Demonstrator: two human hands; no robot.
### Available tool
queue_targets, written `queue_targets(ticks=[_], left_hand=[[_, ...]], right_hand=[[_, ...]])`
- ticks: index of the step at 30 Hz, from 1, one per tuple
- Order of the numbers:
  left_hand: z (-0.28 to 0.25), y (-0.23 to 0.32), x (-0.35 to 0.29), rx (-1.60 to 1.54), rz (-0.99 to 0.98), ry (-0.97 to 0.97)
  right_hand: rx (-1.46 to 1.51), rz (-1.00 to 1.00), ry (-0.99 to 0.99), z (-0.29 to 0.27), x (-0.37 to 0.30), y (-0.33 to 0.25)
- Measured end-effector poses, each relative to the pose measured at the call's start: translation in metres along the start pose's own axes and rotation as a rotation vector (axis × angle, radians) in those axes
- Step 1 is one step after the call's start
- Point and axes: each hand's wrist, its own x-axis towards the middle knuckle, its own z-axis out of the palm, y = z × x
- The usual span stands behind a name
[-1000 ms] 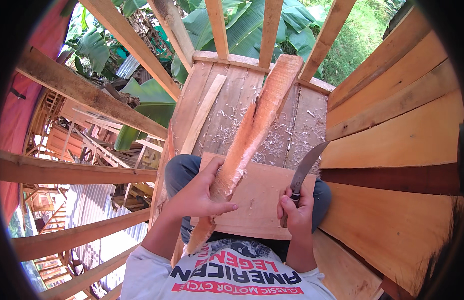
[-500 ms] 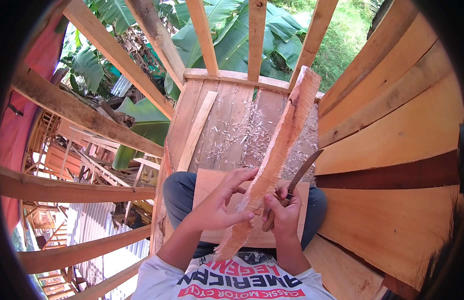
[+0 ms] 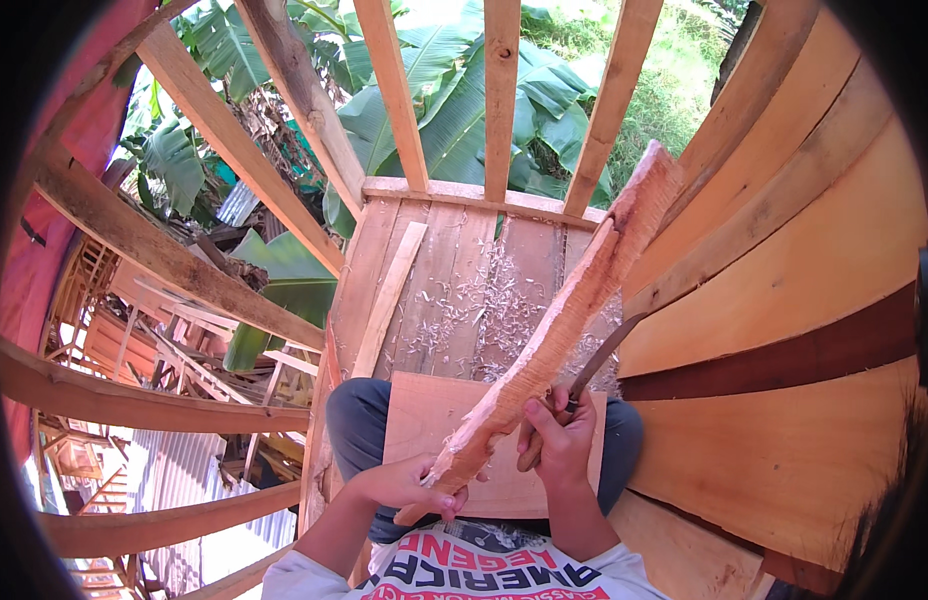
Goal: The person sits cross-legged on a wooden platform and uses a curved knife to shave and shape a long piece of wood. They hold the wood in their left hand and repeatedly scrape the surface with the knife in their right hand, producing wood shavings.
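A long, rough strip of wood [image 3: 564, 320] slants from my lap up to the far right, its edges uneven and freshly cut. Its near end sits in my left hand [image 3: 412, 484], with the fingers wrapped round it. My right hand [image 3: 562, 440] grips the wooden handle of a knife [image 3: 603, 355] with a dark curved blade, which points up and to the right. The blade lies just right of the strip. Whether the right fingers also touch the strip is hard to tell. Across my thighs rests a flat wooden board [image 3: 414, 410], partly covered by the strip.
Curled wood shavings [image 3: 499, 295] are scattered over the plank floor [image 3: 384, 260]. A narrow wooden batten [image 3: 389, 300] lies there on the left. Slatted railings [image 3: 499, 100] stand ahead and to the left, with banana leaves beyond. Wide boards [image 3: 784, 300] wall the right side.
My left hand has slid down from the strip's middle to its near end and closed round it. The strip's far end has swung right, and the knife has shifted slightly lower.
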Motion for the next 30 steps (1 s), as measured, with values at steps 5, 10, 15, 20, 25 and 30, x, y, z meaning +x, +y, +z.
queue_targets(ticks=[5, 10, 15, 20, 25, 30], left_hand=[[-0.005, -0.02, 0.004, -0.184, 0.046, -0.028], [0.002, -0.019, 0.001, -0.246, 0.133, -0.07], [0.009, -0.012, 0.007, -0.18, 0.138, -0.136], [0.0, -0.022, -0.001, -0.278, -0.02, 0.026], [0.0, -0.032, -0.019, -0.339, -0.13, 0.151], [0.001, -0.064, -0.046, -0.459, -0.237, 0.165]], right_hand=[[-0.263, -0.041, -0.032, 0.001, 0.009, -0.004], [-0.329, -0.002, -0.101, 0.002, 0.009, -0.009], [-0.321, 0.09, -0.213, 0.0, 0.006, 0.0], [-0.684, -0.15, -0.301, -0.024, 0.016, 0.017], [-0.928, -0.159, -0.308, -0.023, 0.021, -0.009], [-1.229, -0.042, -0.306, -0.021, 0.006, -0.006]])
